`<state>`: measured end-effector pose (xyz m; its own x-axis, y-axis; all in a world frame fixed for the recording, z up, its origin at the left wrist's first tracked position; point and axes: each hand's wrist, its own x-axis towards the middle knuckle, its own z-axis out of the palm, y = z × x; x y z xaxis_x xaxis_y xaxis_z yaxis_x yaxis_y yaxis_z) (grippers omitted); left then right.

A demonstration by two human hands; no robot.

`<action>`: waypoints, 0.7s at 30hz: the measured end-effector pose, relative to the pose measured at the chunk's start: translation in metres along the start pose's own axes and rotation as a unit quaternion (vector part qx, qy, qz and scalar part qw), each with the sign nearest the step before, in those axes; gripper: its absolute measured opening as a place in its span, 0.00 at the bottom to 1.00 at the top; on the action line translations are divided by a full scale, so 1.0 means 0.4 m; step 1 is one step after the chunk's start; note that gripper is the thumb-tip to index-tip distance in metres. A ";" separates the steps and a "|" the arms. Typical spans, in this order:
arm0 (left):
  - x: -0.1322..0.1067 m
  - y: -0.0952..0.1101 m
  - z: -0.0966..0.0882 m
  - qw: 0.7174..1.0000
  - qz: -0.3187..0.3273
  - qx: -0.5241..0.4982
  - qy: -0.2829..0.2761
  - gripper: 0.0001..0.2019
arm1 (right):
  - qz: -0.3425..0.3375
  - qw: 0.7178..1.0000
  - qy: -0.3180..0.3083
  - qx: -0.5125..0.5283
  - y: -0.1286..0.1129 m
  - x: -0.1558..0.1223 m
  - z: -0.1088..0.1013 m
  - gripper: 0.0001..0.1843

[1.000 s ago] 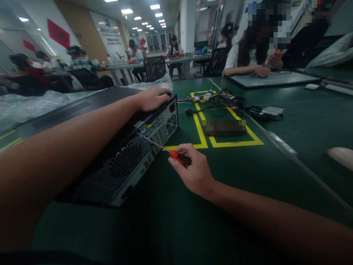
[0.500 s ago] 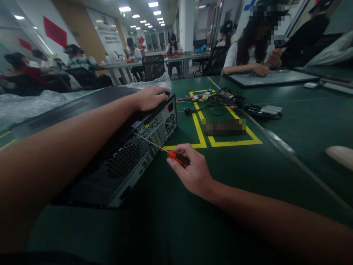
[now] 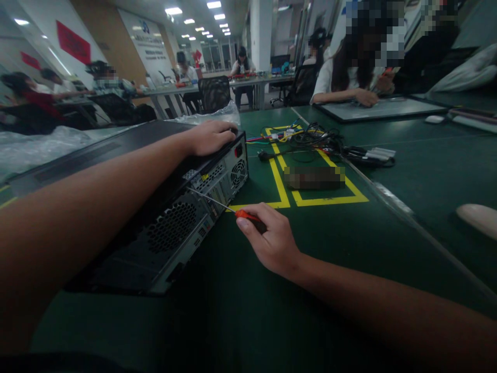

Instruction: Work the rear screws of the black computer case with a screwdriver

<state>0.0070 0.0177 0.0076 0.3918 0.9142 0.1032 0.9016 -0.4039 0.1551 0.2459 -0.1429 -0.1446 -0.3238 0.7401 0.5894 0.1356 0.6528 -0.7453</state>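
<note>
One screwdriver (image 3: 242,213) just rolled slightly against computer (image 3: 173,228), likely turning | right hand (image 3: 275,237) pinched it | left hand (image 3: 212,138) lay atop, fingers together

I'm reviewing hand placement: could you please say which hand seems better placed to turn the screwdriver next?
Probably the right hand: it grips the screwdriver, which points at the computer case, while the left hand rests on top.

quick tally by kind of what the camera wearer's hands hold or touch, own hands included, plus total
Hands: 2 (left hand, right hand)
Screwdriver: 1
PC case: 1
Total: 4
</note>
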 end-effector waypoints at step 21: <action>-0.002 0.004 0.000 1.000 -0.013 0.009 0.004 0.42 | 0.032 0.999 -0.006 0.037 -0.002 -0.003 0.010 0.06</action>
<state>0.0082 0.0163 0.0078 0.3671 0.9241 0.1064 0.9144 -0.3795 0.1410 0.2425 -0.1448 -0.1460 -0.3287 0.7776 0.5360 0.0875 0.5902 -0.8025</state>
